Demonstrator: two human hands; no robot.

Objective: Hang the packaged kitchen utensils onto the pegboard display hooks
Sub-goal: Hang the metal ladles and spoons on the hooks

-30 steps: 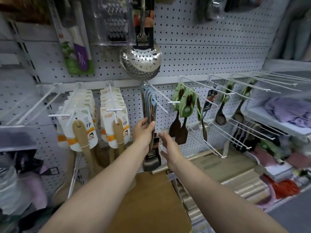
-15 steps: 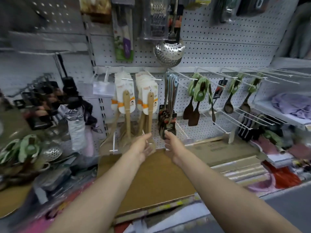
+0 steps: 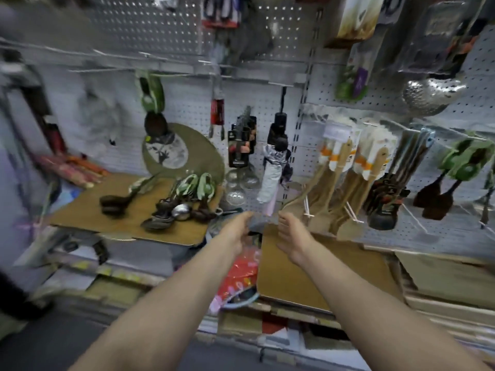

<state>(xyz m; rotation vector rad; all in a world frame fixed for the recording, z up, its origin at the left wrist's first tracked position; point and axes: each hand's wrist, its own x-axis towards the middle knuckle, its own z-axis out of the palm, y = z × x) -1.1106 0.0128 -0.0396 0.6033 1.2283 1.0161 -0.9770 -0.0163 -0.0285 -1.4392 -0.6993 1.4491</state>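
Several packaged utensils with green card tags [image 3: 184, 202] lie in a loose pile on a brown cardboard sheet [image 3: 88, 207] at the left. My left hand [image 3: 235, 234] and my right hand [image 3: 290, 238] hang in mid-air in front of the shelf, fingers relaxed, holding nothing. On the white pegboard [image 3: 460, 108] to the right hang wooden spatulas [image 3: 345, 183], black-headed turners [image 3: 385, 202] and green-tagged dark spatulas [image 3: 439, 191]. One green-tagged ladle [image 3: 152, 103] hangs on a hook at the upper left.
A folded umbrella [image 3: 273, 167] and black packaged tools [image 3: 241, 145] hang at the middle of the board. A steel skimmer [image 3: 431, 95] hangs top right. A second cardboard sheet [image 3: 316, 269] lies under my right arm. Red packaging [image 3: 238, 274] sits between the sheets.
My view has swung left from the hooks with the turners to the shelf with the loose pile. Both hands have come away from the hanging turners and dropped lower, empty.
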